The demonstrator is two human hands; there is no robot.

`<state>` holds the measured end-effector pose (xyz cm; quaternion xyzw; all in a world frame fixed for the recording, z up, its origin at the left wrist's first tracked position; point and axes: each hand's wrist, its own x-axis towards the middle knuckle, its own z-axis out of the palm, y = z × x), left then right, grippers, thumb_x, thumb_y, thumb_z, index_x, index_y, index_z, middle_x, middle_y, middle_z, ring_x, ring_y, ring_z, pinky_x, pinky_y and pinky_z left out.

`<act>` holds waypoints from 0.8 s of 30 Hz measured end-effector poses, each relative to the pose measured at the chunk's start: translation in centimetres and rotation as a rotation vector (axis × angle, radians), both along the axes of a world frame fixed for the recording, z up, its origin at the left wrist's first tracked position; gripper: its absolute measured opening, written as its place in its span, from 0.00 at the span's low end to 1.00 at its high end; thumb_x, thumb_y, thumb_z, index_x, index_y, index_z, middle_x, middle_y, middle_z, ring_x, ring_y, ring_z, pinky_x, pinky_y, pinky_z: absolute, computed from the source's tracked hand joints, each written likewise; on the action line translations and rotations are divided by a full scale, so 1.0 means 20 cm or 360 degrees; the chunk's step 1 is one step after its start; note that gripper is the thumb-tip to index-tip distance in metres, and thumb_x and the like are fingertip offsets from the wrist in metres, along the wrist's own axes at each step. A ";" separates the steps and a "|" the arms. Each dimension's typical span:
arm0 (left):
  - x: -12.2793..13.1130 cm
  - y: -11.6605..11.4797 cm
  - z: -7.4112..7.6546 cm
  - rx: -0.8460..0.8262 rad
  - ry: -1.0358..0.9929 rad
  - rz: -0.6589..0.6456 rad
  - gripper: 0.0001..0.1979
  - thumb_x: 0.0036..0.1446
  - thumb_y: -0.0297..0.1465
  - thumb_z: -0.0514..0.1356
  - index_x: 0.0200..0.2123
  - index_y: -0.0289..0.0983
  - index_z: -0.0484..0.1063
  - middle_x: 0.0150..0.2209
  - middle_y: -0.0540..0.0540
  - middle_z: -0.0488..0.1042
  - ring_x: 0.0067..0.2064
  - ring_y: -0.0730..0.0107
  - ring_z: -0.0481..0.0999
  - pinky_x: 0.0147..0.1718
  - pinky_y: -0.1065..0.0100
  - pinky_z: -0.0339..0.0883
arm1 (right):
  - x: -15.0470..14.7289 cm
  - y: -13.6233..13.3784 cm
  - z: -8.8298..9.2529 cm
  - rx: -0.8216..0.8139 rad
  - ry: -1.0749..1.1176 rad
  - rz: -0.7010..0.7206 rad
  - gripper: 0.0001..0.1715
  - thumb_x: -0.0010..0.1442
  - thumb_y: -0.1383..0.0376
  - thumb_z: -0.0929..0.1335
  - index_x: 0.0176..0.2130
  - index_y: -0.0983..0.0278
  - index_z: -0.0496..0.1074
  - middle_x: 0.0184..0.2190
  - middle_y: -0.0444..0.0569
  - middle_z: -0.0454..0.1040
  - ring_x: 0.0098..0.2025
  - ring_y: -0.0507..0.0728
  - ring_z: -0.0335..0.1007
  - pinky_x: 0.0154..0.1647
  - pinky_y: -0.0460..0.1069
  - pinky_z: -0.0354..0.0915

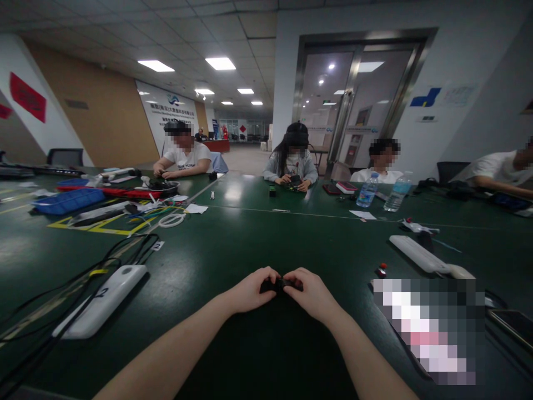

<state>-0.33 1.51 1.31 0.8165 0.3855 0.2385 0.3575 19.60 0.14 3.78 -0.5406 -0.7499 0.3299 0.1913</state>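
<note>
Low over the table's near middle, my left hand [253, 290] and my right hand [311, 291] face each other. Between them is a small black object [280, 285], pinched from both sides by fingers and thumbs. The fingers cover much of it, and its kind is too dark to make out. Whether it is one piece or two joined pieces, I cannot tell. Dark green tabletop [233, 250] surrounds both hands.
A white power bank-like box [104, 300] marked 2 lies left among black cables. On the right are a pixelated flat device [425, 333], a white bar [416, 254] and a small red-black piece [381, 270]. Water bottles [367, 190] and several people are across the table.
</note>
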 end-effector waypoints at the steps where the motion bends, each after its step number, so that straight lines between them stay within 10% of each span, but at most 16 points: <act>1: 0.00 0.00 0.00 0.0005 -0.0004 0.0001 0.08 0.52 0.26 0.58 0.34 0.39 0.60 0.47 0.47 0.68 0.48 0.68 0.68 0.48 0.62 0.61 | 0.00 0.00 0.00 0.0006 -0.0003 0.0009 0.15 0.56 0.62 0.65 0.44 0.59 0.72 0.44 0.46 0.69 0.43 0.54 0.66 0.43 0.49 0.63; 24: 0.01 -0.01 0.02 -0.0007 0.0014 0.0014 0.07 0.52 0.26 0.58 0.34 0.39 0.61 0.47 0.48 0.68 0.48 0.69 0.68 0.48 0.62 0.63 | -0.02 -0.02 0.02 -0.0028 -0.0069 0.0064 0.16 0.55 0.63 0.65 0.45 0.59 0.72 0.45 0.46 0.68 0.47 0.56 0.64 0.46 0.51 0.61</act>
